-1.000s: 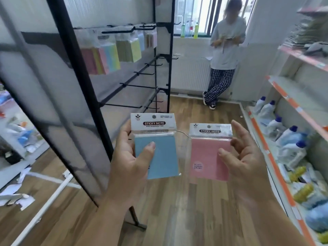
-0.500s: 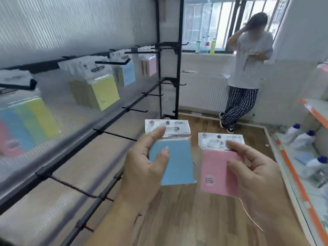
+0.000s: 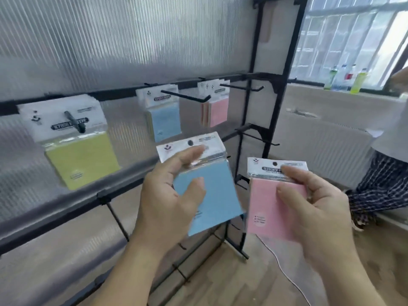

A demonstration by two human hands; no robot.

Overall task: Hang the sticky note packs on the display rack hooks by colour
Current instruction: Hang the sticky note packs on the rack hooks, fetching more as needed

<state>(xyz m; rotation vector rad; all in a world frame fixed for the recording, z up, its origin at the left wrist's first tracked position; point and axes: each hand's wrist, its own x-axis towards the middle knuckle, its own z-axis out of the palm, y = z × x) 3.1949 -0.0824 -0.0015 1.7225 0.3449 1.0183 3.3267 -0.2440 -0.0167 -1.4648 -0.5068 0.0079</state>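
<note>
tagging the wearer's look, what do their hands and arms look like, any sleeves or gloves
The left hand and right hand are bare: no gloves, rings or watch show. The left forearm and right forearm are uncovered down to the frame edge, with no sleeve in view.

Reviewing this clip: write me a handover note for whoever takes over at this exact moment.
Left hand holds a blue pack; right hand holds a pink pack. Neither is on a hook.
Done: yellow packs, hung blue packs and hung pink packs sit on the upper hooks of the rack.
Left: hang the blue pack with the blues, the pink pack with the pinks.
</note>
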